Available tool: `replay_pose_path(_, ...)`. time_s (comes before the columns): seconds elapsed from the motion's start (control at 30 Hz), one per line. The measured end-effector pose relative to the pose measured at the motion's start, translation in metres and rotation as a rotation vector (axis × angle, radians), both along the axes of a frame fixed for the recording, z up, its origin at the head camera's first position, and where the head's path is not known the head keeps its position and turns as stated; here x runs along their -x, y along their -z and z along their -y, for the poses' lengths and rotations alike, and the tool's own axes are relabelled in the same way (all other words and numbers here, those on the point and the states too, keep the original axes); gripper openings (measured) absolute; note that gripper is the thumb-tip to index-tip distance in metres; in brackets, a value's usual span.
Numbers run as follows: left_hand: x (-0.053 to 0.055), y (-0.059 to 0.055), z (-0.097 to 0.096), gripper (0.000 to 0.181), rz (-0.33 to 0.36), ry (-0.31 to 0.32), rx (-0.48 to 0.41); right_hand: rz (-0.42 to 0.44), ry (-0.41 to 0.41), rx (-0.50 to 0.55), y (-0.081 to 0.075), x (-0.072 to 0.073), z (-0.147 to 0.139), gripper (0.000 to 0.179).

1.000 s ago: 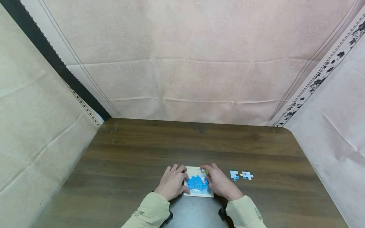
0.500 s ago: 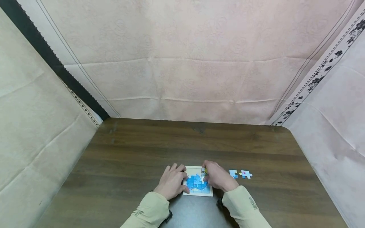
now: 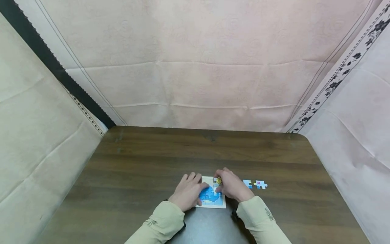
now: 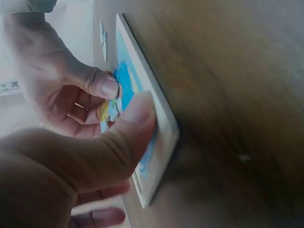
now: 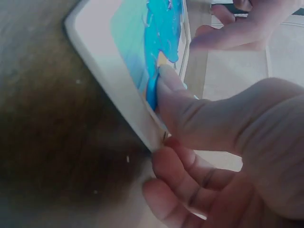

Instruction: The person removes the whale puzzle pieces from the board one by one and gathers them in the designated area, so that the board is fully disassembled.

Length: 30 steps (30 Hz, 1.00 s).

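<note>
"Pictured at eight o'clock?"
"Left hand (image 4: 66, 171), thumb laid across a pale-rimmed puzzle board (image 4: 164, 128)."
"At ten?"
"Right hand (image 4: 52, 80), with thumb and curled fingers about a yellow-marked piece (image 4: 103, 110)."
"Eleven?"
"Loose pieces (image 4: 105, 45), seen nearly edge-on."
"Three o'clock?"
"Brown wooden tabletop (image 4: 237, 95), slightly blurred."

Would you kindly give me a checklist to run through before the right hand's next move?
1. Left hand resting on the puzzle tray: ok.
2. Right hand pinching the yellow-patterned piece at the tray's far right corner: ok.
3. That piece fully seated: cannot tell; fingers hide its edges.
4. Plain blue-and-white loose piece placed in the tray: not ok; on the table.
5. Pink-spotted loose piece showing its printed side: ok.
</note>
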State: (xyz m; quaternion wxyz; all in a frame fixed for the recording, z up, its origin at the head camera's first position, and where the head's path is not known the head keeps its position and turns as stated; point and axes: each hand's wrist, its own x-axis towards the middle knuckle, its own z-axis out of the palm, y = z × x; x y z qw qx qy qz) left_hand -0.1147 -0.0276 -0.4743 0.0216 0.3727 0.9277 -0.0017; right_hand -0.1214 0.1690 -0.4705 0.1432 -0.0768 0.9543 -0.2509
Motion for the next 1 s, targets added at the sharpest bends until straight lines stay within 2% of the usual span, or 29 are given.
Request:
replay_pose_path(0.1, 0.0, -0.002, -0.001, 0.065, 0.03, 0.076, 0.044, -0.024, -0.001, -0.01, 0.001, 0.0, 0.0, 0.03)
replay_pose_path(0.2, 0.001, -0.004, -0.003, 0.068, 0.06, 0.108, 0.089, -0.042, -0.008, -0.004, 0.001, -0.001, -0.002, 0.031)
replay_pose_path(0.33, 0.002, -0.008, -0.006, 0.062, 0.087, 0.148, 0.143, -0.054, -0.007, 0.043, 0.001, -0.002, -0.006, 0.028)
replay_pose_path(0.47, 0.002, -0.013, -0.01, 0.055, 0.067, 0.186, 0.192, -0.037, 0.036, 0.091, 0.002, -0.003, -0.01, 0.024)
replay_pose_path(0.63, 0.0, -0.013, -0.012, 0.049, 0.066, 0.162, 0.22, -0.011, 0.078, 0.188, 0.007, -0.005, -0.011, 0.018)
replay_pose_path(0.73, -0.002, -0.014, -0.013, 0.045, 0.058, 0.144, 0.198, -0.058, 0.113, 0.242, 0.006, -0.008, -0.014, 0.016)
replay_pose_path(0.87, -0.003, -0.014, -0.013, 0.043, 0.042, 0.134, 0.148, -0.131, 0.217, 0.294, -0.004, -0.015, -0.03, 0.016)
replay_pose_path(1.0, -0.003, -0.009, -0.011, 0.044, 0.029, 0.127, 0.105, -0.196, 0.342, 0.311, -0.02, -0.026, -0.066, 0.016)
